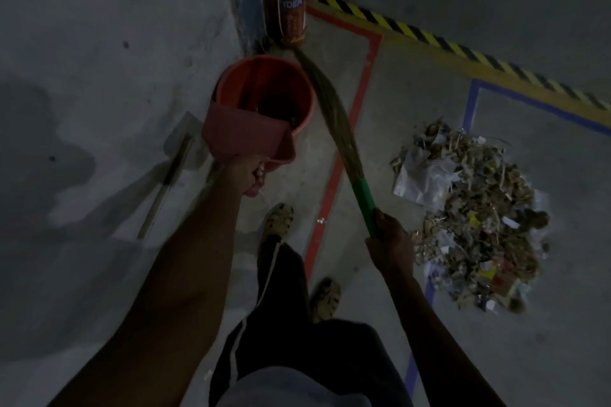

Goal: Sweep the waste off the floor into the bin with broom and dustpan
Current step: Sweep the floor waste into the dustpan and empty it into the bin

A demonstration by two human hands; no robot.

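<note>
My left hand (pixel 248 175) grips the handle of a pink dustpan (pixel 246 135), which is tipped over the near rim of an orange bin (pixel 307 94). The bin stands in the corner by the wall and looks dark inside. My right hand (pixel 391 236) holds the green handle of a grass broom (pixel 334 116), whose bristles point up past the bin's right side toward the corner. A large pile of waste (pixel 472 218), paper scraps, dry bits and plastic bags, lies on the floor to the right of the broom.
A red fire extinguisher (pixel 288 8) stands in the corner behind the bin. Red tape (pixel 358 99), blue tape (pixel 471 99) and a yellow-black stripe (pixel 463 51) mark the floor. A grey wall (pixel 115 43) fills the left. My feet (pixel 279 221) stand near the red line.
</note>
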